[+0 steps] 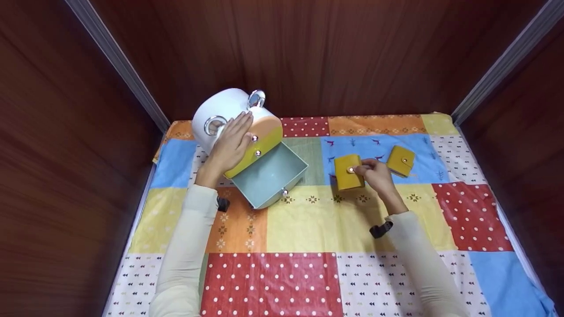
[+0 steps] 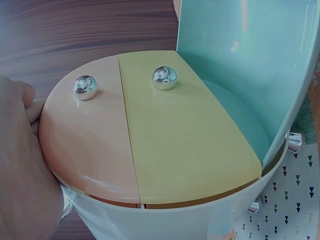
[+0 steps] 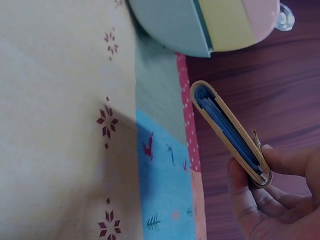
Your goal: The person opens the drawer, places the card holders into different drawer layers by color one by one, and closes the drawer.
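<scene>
My left hand rests with straight fingers on the top edge of a small rounded white drawer cabinet. Its front has a peach drawer and a yellow drawer, both pushed in, with silver knobs. The pale green bottom drawer is pulled out, and its floor shows bare. Between thumb and fingers, my right hand pinches a yellow card wallet by its snap-strap side, raised over the cloth. Card sleeves show inside the wallet's open edge in the right wrist view.
Another yellow card wallet, snapped closed, lies on the cloth right of my right hand. A patchwork tablecloth covers the table. Dark wood panels stand at the back and both sides. Silver ear-like loops stick out from the cabinet.
</scene>
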`<action>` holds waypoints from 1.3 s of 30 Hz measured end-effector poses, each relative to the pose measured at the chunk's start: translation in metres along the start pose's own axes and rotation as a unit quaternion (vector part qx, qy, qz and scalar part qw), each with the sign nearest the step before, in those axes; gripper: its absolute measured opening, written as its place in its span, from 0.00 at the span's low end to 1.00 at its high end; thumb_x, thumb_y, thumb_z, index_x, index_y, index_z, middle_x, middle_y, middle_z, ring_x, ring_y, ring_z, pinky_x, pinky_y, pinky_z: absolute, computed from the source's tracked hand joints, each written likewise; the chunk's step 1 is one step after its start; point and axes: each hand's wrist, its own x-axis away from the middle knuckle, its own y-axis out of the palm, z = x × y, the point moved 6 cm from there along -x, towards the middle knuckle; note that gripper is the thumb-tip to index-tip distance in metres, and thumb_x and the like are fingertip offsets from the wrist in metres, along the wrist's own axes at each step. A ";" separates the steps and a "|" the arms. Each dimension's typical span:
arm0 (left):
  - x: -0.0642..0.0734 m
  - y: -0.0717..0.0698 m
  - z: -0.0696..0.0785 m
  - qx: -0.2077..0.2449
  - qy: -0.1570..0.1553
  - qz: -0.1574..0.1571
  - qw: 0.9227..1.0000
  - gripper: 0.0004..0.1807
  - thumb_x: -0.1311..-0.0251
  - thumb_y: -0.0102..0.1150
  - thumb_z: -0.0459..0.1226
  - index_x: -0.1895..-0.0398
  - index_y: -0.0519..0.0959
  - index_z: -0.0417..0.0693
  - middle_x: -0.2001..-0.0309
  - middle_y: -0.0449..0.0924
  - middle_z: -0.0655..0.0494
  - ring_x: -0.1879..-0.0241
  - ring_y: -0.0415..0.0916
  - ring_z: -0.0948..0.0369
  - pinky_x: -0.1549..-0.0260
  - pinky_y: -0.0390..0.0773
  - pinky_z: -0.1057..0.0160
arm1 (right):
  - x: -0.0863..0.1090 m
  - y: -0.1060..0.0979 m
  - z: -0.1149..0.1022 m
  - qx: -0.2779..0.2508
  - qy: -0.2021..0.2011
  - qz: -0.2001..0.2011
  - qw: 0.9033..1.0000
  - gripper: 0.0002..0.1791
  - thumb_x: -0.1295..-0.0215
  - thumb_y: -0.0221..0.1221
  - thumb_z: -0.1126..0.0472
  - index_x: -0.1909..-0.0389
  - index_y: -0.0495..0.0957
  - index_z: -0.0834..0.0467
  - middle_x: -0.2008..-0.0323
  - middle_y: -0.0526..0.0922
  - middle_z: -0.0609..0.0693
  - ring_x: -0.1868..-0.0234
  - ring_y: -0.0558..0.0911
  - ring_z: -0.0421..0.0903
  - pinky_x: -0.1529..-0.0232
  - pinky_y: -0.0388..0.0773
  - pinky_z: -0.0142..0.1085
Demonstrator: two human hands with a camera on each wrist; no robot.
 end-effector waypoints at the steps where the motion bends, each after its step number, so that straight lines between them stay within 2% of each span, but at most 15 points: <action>1: 0.000 0.000 0.000 0.001 -0.002 -0.001 1.000 0.27 0.30 0.31 0.45 0.29 0.49 0.53 0.29 0.45 0.62 0.31 0.36 0.64 0.33 0.35 0.62 | 0.000 0.001 -0.001 0.001 -0.002 0.000 1.000 0.22 0.40 0.59 0.56 0.47 0.72 0.63 0.58 0.79 0.57 0.58 0.77 0.50 0.57 0.74 0.41; 7: -0.001 0.000 0.000 0.001 -0.003 0.001 1.000 0.27 0.30 0.31 0.46 0.29 0.49 0.53 0.29 0.46 0.61 0.31 0.37 0.63 0.33 0.35 0.61 | -0.002 0.004 -0.011 -0.005 -0.002 0.003 1.000 0.22 0.42 0.60 0.54 0.49 0.74 0.61 0.58 0.80 0.56 0.58 0.77 0.49 0.56 0.74 0.44; 14: 0.000 0.000 -0.001 -0.004 0.008 0.006 1.000 0.27 0.30 0.30 0.45 0.29 0.50 0.51 0.29 0.47 0.60 0.31 0.38 0.63 0.33 0.37 0.61 | -0.007 0.007 -0.020 0.005 -0.024 0.000 1.000 0.21 0.41 0.60 0.53 0.50 0.75 0.62 0.60 0.81 0.56 0.60 0.79 0.49 0.59 0.74 0.39; 20: 0.000 0.001 -0.001 0.000 -0.002 -0.004 1.000 0.27 0.30 0.29 0.47 0.29 0.48 0.54 0.29 0.45 0.62 0.31 0.36 0.64 0.33 0.35 0.62 | -0.008 0.011 -0.026 0.002 -0.022 -0.004 1.000 0.22 0.42 0.60 0.53 0.50 0.75 0.61 0.60 0.81 0.55 0.60 0.78 0.49 0.60 0.74 0.39; 28: 0.000 0.001 0.000 0.002 0.001 0.001 1.000 0.27 0.29 0.30 0.46 0.29 0.49 0.52 0.29 0.45 0.61 0.31 0.37 0.63 0.33 0.35 0.61 | -0.012 0.018 -0.037 -0.011 -0.028 0.002 1.000 0.22 0.43 0.62 0.53 0.51 0.75 0.61 0.61 0.81 0.56 0.61 0.78 0.47 0.62 0.75 0.37; 35: 0.000 0.000 0.000 0.002 0.004 0.000 1.000 0.27 0.29 0.30 0.45 0.29 0.50 0.52 0.29 0.45 0.61 0.31 0.37 0.63 0.33 0.36 0.60 | -0.013 0.027 -0.045 -0.013 -0.030 -0.008 0.999 0.22 0.43 0.61 0.52 0.51 0.75 0.60 0.60 0.81 0.54 0.61 0.79 0.47 0.58 0.76 0.45; 39: 0.001 0.000 0.000 0.001 0.011 0.008 1.000 0.27 0.29 0.31 0.45 0.29 0.51 0.51 0.29 0.47 0.60 0.31 0.38 0.62 0.33 0.37 0.60 | -0.014 0.032 -0.050 -0.017 -0.035 -0.010 0.999 0.21 0.43 0.61 0.53 0.52 0.75 0.60 0.61 0.81 0.55 0.62 0.79 0.48 0.60 0.77 0.41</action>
